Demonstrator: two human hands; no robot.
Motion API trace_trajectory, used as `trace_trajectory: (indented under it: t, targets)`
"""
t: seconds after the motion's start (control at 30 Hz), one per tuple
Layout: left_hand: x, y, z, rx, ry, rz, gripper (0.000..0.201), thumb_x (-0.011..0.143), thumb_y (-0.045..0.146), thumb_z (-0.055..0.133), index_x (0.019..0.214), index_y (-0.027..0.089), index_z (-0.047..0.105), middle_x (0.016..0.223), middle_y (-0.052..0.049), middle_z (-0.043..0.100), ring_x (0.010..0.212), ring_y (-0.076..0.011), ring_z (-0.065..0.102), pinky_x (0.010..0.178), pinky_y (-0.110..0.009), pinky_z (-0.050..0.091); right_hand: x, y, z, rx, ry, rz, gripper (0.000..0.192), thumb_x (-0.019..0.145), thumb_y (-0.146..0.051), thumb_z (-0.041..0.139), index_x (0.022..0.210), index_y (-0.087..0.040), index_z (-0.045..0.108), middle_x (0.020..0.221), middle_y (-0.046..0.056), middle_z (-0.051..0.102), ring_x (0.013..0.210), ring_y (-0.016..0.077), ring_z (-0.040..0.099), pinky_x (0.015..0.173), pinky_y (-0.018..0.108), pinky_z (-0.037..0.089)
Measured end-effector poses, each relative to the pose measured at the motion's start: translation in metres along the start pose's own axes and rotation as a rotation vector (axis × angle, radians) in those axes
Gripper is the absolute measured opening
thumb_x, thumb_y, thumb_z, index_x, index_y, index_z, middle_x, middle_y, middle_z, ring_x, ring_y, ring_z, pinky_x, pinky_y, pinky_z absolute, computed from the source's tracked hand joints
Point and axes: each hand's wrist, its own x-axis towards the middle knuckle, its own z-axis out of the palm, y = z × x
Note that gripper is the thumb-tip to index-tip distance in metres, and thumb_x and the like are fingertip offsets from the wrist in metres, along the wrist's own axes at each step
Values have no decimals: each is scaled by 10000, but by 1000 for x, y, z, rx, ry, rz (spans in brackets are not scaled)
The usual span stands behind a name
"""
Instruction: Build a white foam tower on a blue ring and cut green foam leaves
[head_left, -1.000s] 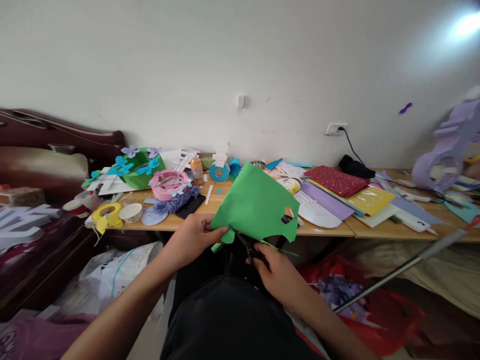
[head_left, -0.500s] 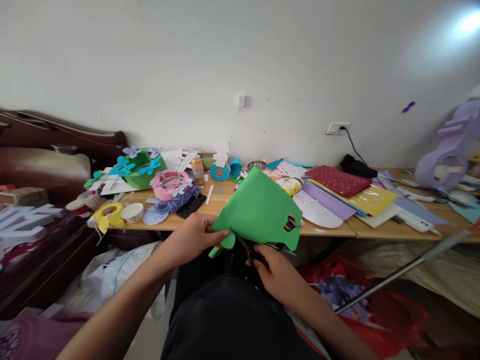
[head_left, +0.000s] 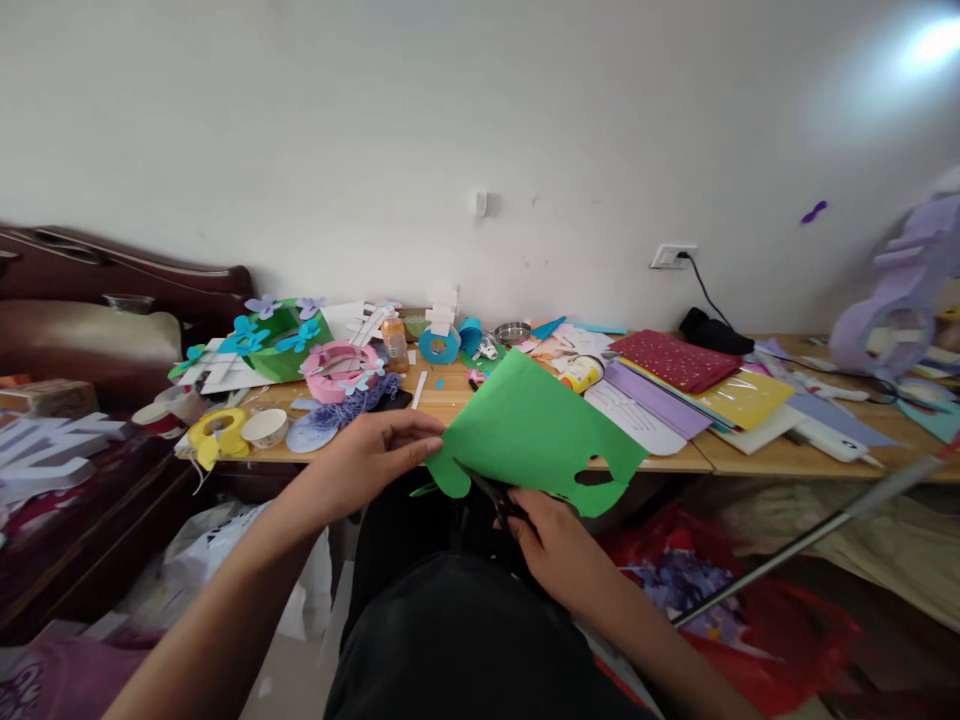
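Observation:
A sheet of green paper (head_left: 529,425) is held up over my lap, with a hole near its right end and a curved, partly cut lower edge. My left hand (head_left: 390,442) pinches the sheet's left corner between thumb and fingers. Black-handled scissors (head_left: 496,497) are in my right hand (head_left: 551,530), its fingers wrapped around the handles. Their blades meet the paper's lower edge beside a rounded flap at the left. Part of the blades is hidden by the sheet.
A wooden table (head_left: 442,402) ahead bears a pink ring (head_left: 341,372), a yellow tape roll (head_left: 217,432), a paper cup (head_left: 265,427), a bottle (head_left: 394,340) and coloured sheets (head_left: 679,360). A metal pole (head_left: 795,545) slants at the right above a red bag (head_left: 795,620).
The green paper has tilted and its right end has swung outward to the right. My left hand has shifted its hold slightly upward at the corner. The scissors stay nearly in place.

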Motion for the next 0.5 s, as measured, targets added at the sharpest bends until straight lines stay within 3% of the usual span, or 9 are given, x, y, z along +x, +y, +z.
trace_trajectory:
  t: [0.07,0.27,0.5]
  targets:
    - [3,-1,-4,-27,10,-8,310,868,430,672,1084,210,704,969,-26,724,875,-175,635,755,-252,473,1,1,-2,-37,-3,3,199,896,-73,480,1020,-159,609,1016,106,669,959,247,615,834,338,401]
    - [9,-6,0,171,-11,-60,244,858,414,655,872,178,716,729,2,661,649,-137,549,570,-227,385,1,1,-5,-85,-11,10,151,907,-75,483,953,-169,591,955,80,659,904,219,614,780,304,380]
    - [7,-6,4,158,-5,-102,205,829,387,686,794,185,703,649,15,650,578,-124,547,524,-212,371,-1,5,-10,-92,-73,34,113,922,-125,481,951,-184,573,949,72,652,913,222,619,777,308,380]
